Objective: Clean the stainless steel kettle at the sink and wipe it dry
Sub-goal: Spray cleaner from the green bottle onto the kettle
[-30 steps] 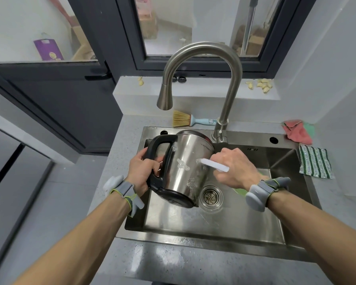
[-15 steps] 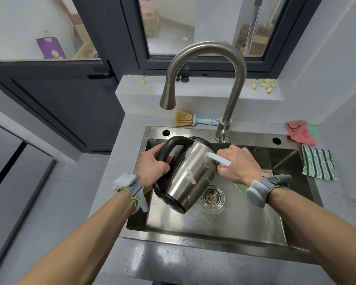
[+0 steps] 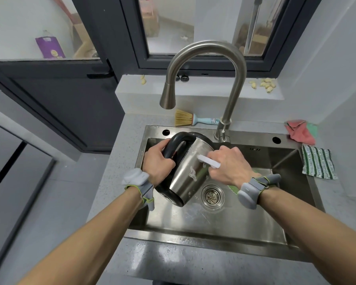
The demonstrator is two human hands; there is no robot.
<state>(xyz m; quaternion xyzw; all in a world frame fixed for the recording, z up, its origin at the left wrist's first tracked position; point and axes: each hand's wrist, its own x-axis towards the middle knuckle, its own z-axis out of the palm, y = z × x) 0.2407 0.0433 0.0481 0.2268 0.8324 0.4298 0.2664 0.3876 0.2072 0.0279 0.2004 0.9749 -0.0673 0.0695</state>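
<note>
The stainless steel kettle hangs tilted over the sink, its mouth pointing away towards the tap and its black base towards me. My left hand grips the black handle. My right hand holds a white-handled brush against the kettle's right side; the brush head is hidden behind the hand. A bit of green shows under my right wrist. Soapy smears cling to the kettle's wall.
The curved tap arches over the sink with its spout above the kettle. A straw brush lies behind the sink. A pink cloth and a striped green cloth lie on the right counter. The drain is beside the kettle's base.
The kettle has tipped further, its mouth swinging away from me and its base up towards me. My right hand stayed on its side with the brush.
</note>
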